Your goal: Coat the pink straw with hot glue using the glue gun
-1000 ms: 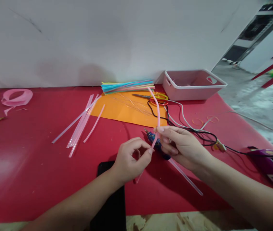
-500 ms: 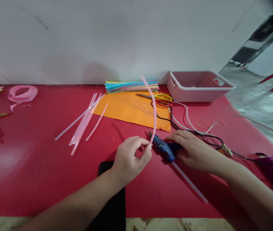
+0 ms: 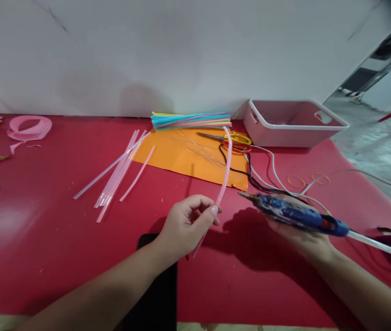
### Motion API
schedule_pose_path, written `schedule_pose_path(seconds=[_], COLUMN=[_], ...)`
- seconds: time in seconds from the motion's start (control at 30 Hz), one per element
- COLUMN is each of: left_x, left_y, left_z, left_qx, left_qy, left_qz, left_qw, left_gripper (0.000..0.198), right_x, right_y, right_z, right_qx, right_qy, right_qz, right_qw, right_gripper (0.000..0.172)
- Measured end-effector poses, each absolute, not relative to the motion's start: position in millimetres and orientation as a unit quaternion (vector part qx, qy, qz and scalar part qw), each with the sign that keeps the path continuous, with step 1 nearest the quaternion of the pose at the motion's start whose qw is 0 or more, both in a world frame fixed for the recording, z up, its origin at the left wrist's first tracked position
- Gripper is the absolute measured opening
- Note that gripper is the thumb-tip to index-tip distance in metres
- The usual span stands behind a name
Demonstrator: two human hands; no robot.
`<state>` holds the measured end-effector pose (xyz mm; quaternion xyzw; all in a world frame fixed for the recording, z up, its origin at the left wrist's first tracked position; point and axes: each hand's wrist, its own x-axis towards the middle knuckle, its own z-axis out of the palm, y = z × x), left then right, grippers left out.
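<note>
My left hand (image 3: 190, 225) pinches a pink pipe cleaner (image 3: 227, 170) between thumb and fingertips; it rises in a slight curve, and its lower end shows beneath the hand. In my right hand (image 3: 301, 234) is a blue hot glue gun (image 3: 292, 212), lifted off the table. Its metal nozzle points left toward the pipe cleaner, with a gap between them. A long translucent glue stick (image 3: 382, 245) juts from the gun's rear. The gun partly hides my right fingers. Under my left forearm lies a black phone-like slab (image 3: 157, 294).
Translucent pinkish sticks (image 3: 117, 177) and a short pink pipe cleaner (image 3: 137, 174) lie left. Behind are an orange sheet (image 3: 168, 154), scissors (image 3: 238, 139), pastel pipe cleaners (image 3: 188, 121) and a pink basket (image 3: 281, 135). Cords (image 3: 273, 163) trail right. A pink ribbon roll (image 3: 30, 131) sits far left.
My right hand has picked up the glue gun from the table and turned its nozzle leftward. The pink pipe cleaner now extends below my left hand, its top lower than before.
</note>
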<state>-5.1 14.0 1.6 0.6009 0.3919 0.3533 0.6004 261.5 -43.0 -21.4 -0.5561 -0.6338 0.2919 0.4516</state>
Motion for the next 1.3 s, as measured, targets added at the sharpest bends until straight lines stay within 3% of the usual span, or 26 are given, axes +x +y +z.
schedule_pose_path(seconds=[0.07,0.4,0.67,0.97,1.3], left_x=[-5,-4,-2,-1,-2], left_y=[14,11,11,11,12], left_z=[1,4,9,10,9], left_qx=[0.594,0.584,0.576,0.589,0.596], left_qy=[0.385,0.354,0.357,0.344,0.349], left_qz=[0.345,0.337,0.341,0.365,0.355], left_qw=[0.617,0.648,0.651,0.634,0.63], left_gripper=[0.018,0.021,0.02,0.017,0.016], right_x=[257,251,251,256,257], right_y=[-45,-39,-39,-42,-41], right_z=[-14,-3,-3,-7,-9], right_qx=[-0.508,-0.449,-0.436,-0.468,-0.445], right_qy=[-0.682,-0.727,-0.749,-0.768,-0.78], right_qz=[0.309,0.32,0.294,0.232,0.208], right_qw=[0.425,0.408,0.403,0.372,0.388], right_gripper=[0.003,0.002,0.016,0.013,0.03])
